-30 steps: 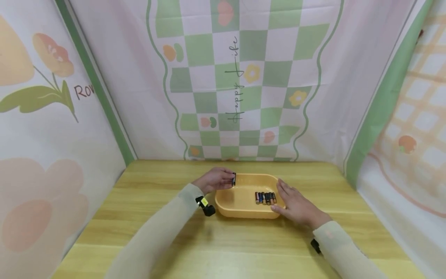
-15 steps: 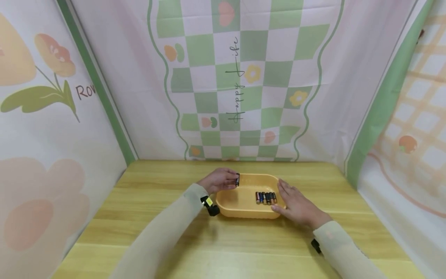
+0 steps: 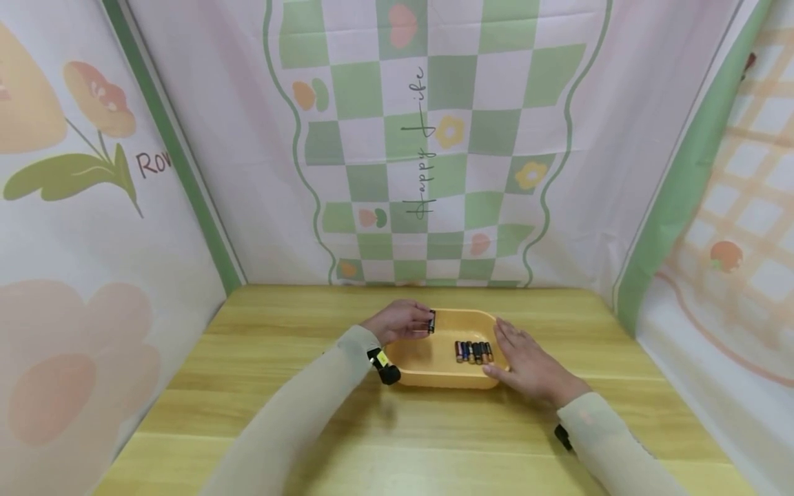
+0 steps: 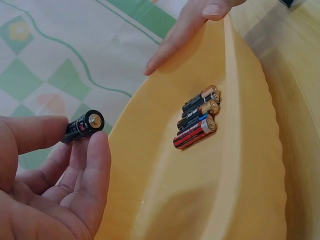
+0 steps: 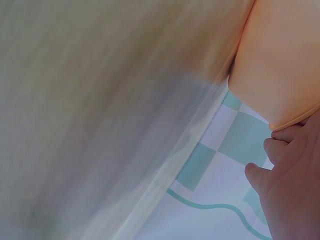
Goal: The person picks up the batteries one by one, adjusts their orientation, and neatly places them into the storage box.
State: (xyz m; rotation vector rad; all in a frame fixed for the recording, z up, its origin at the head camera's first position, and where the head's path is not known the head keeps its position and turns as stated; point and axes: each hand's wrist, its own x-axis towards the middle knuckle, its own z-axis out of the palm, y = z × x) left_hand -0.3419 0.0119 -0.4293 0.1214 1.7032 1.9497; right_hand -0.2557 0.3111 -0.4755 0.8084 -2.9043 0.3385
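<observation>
My left hand (image 3: 400, 321) pinches a dark battery (image 3: 432, 322) between thumb and fingers over the left part of a yellow tray (image 3: 443, 379). In the left wrist view this black battery (image 4: 82, 126) has its terminal end facing the camera. Several batteries (image 3: 473, 352) lie side by side in a row on the tray's floor, toward its right end; a red one (image 4: 192, 136) is at the row's left end. My right hand (image 3: 533, 368) rests on the tray's right rim with fingers extended and thumb apart at the near side.
The tray stands on a light wood-grain table (image 3: 409, 441). Behind it hangs a cloth (image 3: 403, 138) with green and white checks, and printed cloths flank both sides. Black wrist cameras (image 3: 387, 372) sit at the sleeves.
My left hand has moved a little to the right, carrying the dark battery farther in over the tray. The right hand, the tray and the battery row have stayed in place.
</observation>
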